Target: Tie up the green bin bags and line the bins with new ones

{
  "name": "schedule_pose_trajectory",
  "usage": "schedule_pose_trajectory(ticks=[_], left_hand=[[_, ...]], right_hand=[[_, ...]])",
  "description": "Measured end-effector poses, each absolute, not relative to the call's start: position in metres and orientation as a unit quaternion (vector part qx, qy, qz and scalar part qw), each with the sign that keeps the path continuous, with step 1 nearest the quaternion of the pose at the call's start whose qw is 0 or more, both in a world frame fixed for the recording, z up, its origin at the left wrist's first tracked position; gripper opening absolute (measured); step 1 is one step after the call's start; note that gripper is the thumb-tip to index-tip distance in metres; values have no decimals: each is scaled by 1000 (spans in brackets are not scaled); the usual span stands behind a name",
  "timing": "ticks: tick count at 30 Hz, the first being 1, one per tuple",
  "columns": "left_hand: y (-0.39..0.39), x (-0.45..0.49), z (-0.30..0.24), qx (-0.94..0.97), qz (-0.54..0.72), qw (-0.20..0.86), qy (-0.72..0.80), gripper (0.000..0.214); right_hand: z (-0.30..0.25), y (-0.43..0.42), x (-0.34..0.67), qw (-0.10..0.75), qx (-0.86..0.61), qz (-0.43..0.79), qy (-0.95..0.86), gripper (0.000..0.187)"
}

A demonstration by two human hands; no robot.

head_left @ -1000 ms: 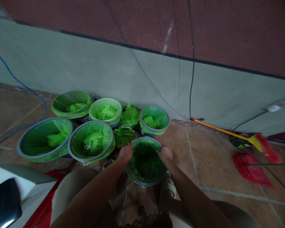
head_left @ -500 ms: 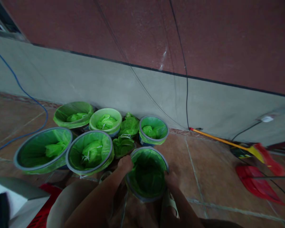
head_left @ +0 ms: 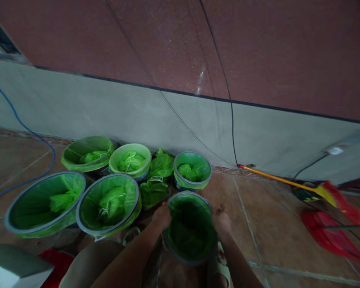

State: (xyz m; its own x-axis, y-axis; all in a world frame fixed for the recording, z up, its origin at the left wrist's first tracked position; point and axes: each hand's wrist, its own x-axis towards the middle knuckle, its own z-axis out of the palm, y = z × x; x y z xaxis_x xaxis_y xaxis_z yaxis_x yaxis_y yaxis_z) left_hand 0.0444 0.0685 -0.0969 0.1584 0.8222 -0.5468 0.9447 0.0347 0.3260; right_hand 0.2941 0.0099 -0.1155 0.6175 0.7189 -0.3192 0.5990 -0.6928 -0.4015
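Note:
A round trash bin (head_left: 189, 195) with a grey rim and a green bag liner stands between my feet, its inside dark. My left hand (head_left: 162, 216) is closed at the left side of its rim, fingers curled over the edge. On the opposite side, my right hand (head_left: 222, 222) grips at the rim, its fingertips partly hidden in the dim light. Just beyond is a smaller lined bin (head_left: 193, 170), with a bunched green bag inside. To the left of my left hand sits a green-bagged container (head_left: 154, 193).
Several lined bins, such as a grey-rimmed bin (head_left: 109, 204) and a pale green bin (head_left: 130, 160), stand along the wall. A blue hose (head_left: 33, 131) lies at left. At right are an orange-handled broom (head_left: 276, 179) and a red dustpan (head_left: 328, 234). A black cable (head_left: 231, 116) hangs down.
My view has shifted slightly, and the nearby bins appear lower and further left. My right hand has moved a little outward along the rim; my left hand stays at its side.

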Motion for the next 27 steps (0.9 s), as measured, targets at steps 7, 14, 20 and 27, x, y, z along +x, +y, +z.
schedule_pose_trajectory(ticks=[7,14,20,27], left_hand=[[75,53,-86,688,-151,295,646,41],[116,66,-73,690,27,278,668,56],[212,110,-77,617,141,384,673,46],[212,160,-90,631,125,412,646,43]], right_hand=[[-107,100,286,162,-873,267,-374,45],[-118,164,297,153,-891,306,-300,61],[-133,186,310,159,-890,294,-310,48],[-125,143,344,150,-913,253,-284,35]])
